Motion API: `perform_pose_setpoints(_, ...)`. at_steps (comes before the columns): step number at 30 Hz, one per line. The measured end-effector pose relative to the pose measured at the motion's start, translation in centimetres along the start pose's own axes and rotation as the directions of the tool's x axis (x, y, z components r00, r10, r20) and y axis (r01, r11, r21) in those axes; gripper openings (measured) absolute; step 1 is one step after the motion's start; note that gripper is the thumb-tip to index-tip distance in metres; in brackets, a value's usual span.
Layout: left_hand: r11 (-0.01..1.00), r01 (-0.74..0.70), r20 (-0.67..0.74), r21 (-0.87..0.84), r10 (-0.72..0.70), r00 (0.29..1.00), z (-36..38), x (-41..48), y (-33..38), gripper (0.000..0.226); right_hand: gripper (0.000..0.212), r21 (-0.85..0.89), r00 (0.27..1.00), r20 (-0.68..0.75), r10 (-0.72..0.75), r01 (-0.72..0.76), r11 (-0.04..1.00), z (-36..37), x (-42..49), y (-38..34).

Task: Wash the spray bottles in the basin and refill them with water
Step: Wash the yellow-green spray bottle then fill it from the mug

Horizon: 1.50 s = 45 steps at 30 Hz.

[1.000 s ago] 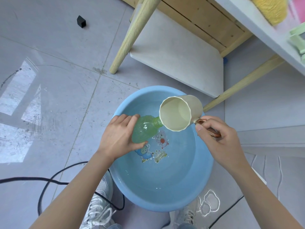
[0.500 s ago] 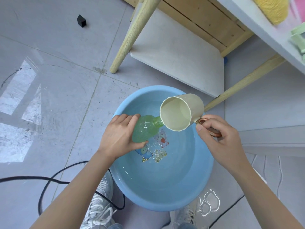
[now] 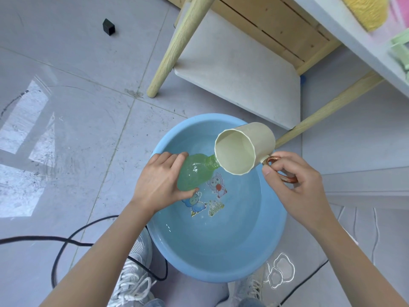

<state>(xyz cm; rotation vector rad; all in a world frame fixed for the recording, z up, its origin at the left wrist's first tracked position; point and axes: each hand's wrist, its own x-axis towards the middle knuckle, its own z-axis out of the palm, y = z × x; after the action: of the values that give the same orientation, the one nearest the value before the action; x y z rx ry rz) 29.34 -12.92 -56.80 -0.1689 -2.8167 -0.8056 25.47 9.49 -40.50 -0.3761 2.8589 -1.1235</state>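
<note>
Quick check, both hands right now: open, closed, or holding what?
Left hand: closed around the green bottle, held tilted over the blue basin.
Right hand: closed on the handle of the cream cup.

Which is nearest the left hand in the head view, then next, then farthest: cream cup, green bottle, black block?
1. green bottle, gripped in the left hand.
2. cream cup, just right, at the bottle's mouth.
3. black block, far off, upper left.

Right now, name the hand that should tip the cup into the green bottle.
Right. The right hand grips the cream cup by its copper handle, rim at the neck of the green bottle. The left hand holds that bottle over the blue basin, likely just steadying.
</note>
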Motion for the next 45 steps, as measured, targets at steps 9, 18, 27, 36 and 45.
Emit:
perform_pose_setpoints(9,1.0,-0.007,-0.007,0.003,0.007,1.0,0.2,0.0,-0.1,0.077,0.031,-0.128,0.998,0.017,-0.066,0.068,0.989,-0.5,0.0,-0.2)
perform_pose_setpoints(18,1.0,-0.001,-0.018,0.003,0.001,1.0,0.3,-0.1,-0.2,0.077,0.034,0.159,0.972,0.126,0.198,-0.217,0.963,-0.2,0.1,-0.3)
perform_pose_setpoints(27,1.0,0.021,-0.002,0.015,-0.021,1.0,0.1,0.0,0.0,0.078,0.039,0.637,0.9,0.242,0.362,-0.429,0.641,-0.6,0.1,0.2)
perform_pose_setpoints(36,0.998,0.053,-0.017,-0.034,-0.053,0.998,-0.4,0.0,0.3,0.078,0.035,0.551,0.817,0.177,0.549,-0.544,0.632,2.6,-1.0,4.4)
perform_pose_setpoints(45,0.997,0.066,0.001,-0.03,-0.066,0.998,-0.2,0.0,0.3,0.079,0.022,0.232,0.822,0.021,0.569,-0.557,0.797,7.8,-3.2,8.7)
